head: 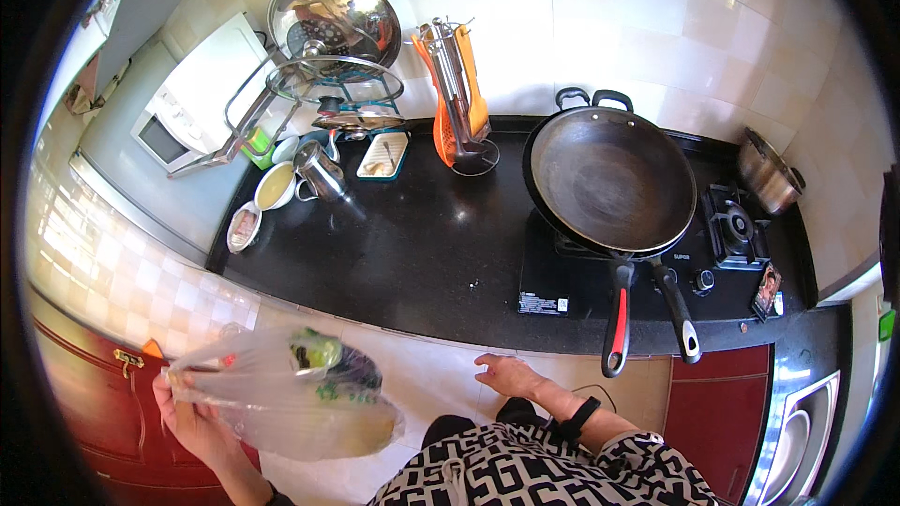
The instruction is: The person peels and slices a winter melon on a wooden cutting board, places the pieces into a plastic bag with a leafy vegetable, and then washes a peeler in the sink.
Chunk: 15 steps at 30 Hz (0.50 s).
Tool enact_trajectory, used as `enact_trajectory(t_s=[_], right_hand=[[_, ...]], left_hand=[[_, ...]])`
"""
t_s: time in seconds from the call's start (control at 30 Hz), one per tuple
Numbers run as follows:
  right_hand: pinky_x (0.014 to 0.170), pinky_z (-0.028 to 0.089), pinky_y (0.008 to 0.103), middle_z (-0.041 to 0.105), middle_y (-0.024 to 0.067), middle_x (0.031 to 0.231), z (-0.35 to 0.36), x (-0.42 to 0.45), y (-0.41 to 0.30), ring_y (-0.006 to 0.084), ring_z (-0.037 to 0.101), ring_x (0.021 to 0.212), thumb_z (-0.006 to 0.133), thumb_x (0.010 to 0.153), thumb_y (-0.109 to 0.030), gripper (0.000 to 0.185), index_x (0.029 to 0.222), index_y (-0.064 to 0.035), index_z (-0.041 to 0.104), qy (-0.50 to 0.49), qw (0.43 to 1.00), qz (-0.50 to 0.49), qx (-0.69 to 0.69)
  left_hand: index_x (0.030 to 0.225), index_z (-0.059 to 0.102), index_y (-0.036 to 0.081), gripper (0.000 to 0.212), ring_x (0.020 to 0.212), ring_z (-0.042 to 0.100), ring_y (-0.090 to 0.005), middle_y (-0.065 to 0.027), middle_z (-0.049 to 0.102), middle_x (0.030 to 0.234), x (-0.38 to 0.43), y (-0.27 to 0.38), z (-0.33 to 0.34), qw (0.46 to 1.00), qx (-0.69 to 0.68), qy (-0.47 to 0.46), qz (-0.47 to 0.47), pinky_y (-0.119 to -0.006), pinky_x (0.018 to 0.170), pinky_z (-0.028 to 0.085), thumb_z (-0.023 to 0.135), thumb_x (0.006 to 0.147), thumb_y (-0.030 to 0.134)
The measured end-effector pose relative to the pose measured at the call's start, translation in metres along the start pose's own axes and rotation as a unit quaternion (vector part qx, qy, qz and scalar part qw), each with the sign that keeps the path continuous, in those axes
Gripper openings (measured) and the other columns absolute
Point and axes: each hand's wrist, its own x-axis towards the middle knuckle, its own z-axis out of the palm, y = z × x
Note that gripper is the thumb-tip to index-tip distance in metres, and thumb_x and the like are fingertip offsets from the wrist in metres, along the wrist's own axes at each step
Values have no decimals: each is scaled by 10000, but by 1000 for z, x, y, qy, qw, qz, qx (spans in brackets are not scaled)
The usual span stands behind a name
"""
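My left hand grips the gathered top of a translucent plastic bag at the lower left. Through its film show green vegetables and something yellowish; the exact contents are unclear. My right hand holds nothing, its fingers apart and slightly bent, just in front of the counter's front edge. Beyond it to the right, two stacked frying pans sit on the black gas hob, their handles jutting past the counter edge.
The black countertop holds a steel jug, a bowl of yellow liquid, a small dish and a utensil rack. Pot lids stand behind. A steel pot leans right; a sink lies lower right.
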Motion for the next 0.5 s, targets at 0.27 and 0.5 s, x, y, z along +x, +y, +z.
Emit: enact_trajectory(t_s=[0.27,0.5], right_hand=[[841,487,403,663,144,982,-31,5,-33,312,618,967,568,855,-257,339,1149,-89,569,125,987,-53,84],[772,503,370,590,153,1006,-74,22,-151,309,610,911,642,821,-172,366,1145,-30,547,379,859,-315,139]], left_hand=[[1006,543,127,138,722,461,12,43,554,906,62,-60,85,990,-20,-107,-89,-124,560,324,548,868,133],[992,522,50,108,529,371,-20,6,511,817,90,-119,168,919,-187,-308,-157,-172,433,294,521,945,148]])
